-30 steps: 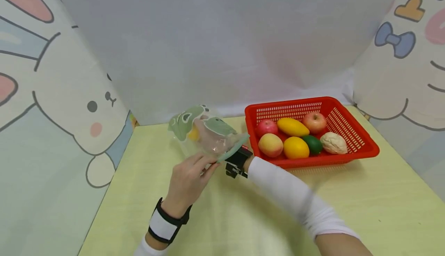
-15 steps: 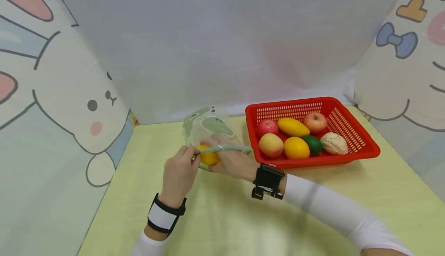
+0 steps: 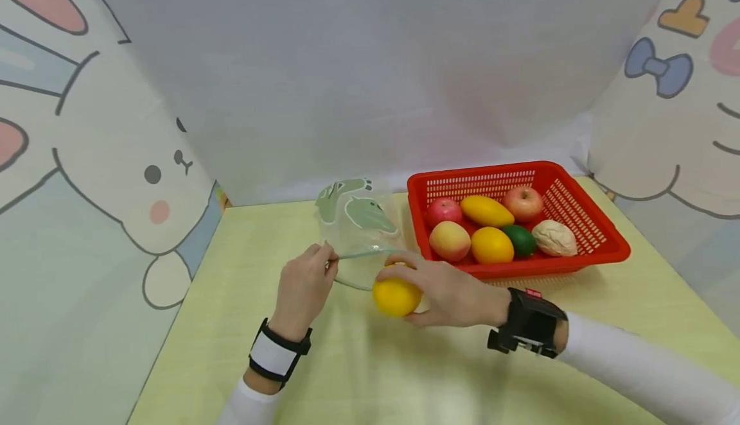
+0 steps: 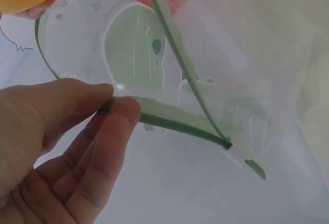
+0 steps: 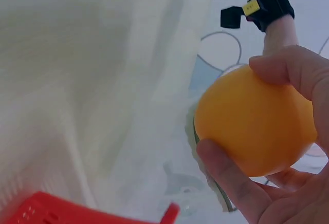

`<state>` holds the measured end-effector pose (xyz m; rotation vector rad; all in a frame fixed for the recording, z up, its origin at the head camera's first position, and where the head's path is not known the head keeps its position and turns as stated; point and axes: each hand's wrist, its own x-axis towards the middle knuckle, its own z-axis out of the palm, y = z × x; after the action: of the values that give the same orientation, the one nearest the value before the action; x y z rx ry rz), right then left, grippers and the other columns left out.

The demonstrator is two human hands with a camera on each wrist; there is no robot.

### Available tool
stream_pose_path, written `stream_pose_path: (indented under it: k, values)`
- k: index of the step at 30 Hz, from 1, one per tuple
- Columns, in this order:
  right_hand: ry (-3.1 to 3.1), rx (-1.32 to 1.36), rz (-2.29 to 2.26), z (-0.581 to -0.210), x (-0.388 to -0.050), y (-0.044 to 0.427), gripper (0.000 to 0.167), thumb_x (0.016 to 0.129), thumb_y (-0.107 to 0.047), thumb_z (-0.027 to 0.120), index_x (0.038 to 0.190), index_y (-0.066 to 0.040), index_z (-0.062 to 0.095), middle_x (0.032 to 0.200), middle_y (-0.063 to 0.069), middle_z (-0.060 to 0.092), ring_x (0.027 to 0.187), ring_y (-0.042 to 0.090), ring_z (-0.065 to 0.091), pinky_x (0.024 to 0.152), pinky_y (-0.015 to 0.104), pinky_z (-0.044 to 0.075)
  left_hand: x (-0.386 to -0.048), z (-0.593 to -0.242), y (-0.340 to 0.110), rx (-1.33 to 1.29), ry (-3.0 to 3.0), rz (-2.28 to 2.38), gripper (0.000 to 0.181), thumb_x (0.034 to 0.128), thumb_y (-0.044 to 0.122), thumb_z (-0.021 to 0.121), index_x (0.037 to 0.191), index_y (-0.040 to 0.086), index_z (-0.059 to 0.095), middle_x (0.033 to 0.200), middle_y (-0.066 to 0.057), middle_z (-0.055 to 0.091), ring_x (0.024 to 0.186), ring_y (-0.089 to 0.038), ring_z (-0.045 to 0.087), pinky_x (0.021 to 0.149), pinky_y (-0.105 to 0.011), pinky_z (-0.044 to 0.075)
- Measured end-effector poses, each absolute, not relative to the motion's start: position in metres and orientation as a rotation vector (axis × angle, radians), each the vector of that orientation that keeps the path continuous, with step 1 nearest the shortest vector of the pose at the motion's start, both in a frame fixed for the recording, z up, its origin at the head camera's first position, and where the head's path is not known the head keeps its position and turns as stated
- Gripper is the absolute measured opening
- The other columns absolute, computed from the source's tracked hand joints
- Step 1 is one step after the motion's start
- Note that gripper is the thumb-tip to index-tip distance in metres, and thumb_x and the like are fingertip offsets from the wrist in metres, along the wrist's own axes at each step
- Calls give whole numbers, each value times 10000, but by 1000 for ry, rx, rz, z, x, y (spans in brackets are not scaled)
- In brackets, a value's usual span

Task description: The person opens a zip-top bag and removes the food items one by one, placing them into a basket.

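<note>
A clear zip bag (image 3: 364, 235) with green dinosaur-like prints lies between the hands, its green-edged mouth spread apart. My left hand (image 3: 303, 293) pinches one lip of the bag between thumb and fingers, plain in the left wrist view, where the zip strip (image 4: 180, 126) runs out from the fingertips. A round yellow fruit (image 3: 396, 295), looking like a lemon or orange, sits in the grip of my right hand (image 3: 457, 290), just outside the bag's mouth. Thumb and fingers wrap the fruit (image 5: 252, 121) in the right wrist view. No fruit shows inside the bag.
To the right stands a red basket (image 3: 601, 258) with apples, a mango-like fruit (image 3: 487, 211), a peach (image 3: 449, 241), another yellow fruit (image 3: 492, 245), a green fruit (image 3: 519, 240) and a wrinkled whitish item (image 3: 555, 237). Printed white panels close off the table's back and sides.
My right hand has come out of the bag toward the right and front, bringing the yellow fruit out. The bag has flattened back; my left hand still pinches its lip, slightly farther left.
</note>
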<state>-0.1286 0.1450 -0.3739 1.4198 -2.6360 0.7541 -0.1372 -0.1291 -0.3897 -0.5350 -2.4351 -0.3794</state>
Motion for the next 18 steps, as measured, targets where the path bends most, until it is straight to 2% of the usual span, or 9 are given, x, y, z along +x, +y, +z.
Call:
stream_pose_path:
  k: [4,10,11,14,18]
  values:
    - [-2624,1365,860,-360,-137,173,696,820,-237,919,1410,-243,550,1444,-12,588,1254,157,597,1050,383,582,-138,-391,-128,-545,-2432,-389,145,847,41,862,860,67,720,760,-61,721,545,-123,552,484,-237,427]
    - [-2696,1224,1059,-338,-145,204,693,826,-291,926,1398,-324,536,1344,-103,592,1155,124,566,871,299,589,-139,-392,-129,-539,-2452,-409,140,850,7,845,871,62,718,755,-62,724,554,-122,563,486,-243,433]
    - [-2712,1192,1085,-334,-147,208,692,826,-286,927,1396,-327,537,1326,-97,591,1135,135,572,841,287,597,-139,-392,-130,-530,-2458,-407,142,850,3,843,869,62,715,753,-64,723,552,-122,557,486,-248,433]
    - [-2761,1105,1171,-327,-162,221,679,844,-249,912,1405,-292,532,1352,-30,584,1140,208,605,858,312,621,-141,-393,-132,-505,-2471,-409,146,848,-6,842,864,60,713,752,-67,721,555,-120,550,489,-257,433]
    - [-2883,982,1094,-323,-191,242,669,871,-232,886,1431,-234,519,1370,57,599,1146,283,625,918,402,602,-141,-393,-134,-497,-2475,-402,147,844,0,848,851,57,712,745,-67,715,561,-142,574,491,-282,453]
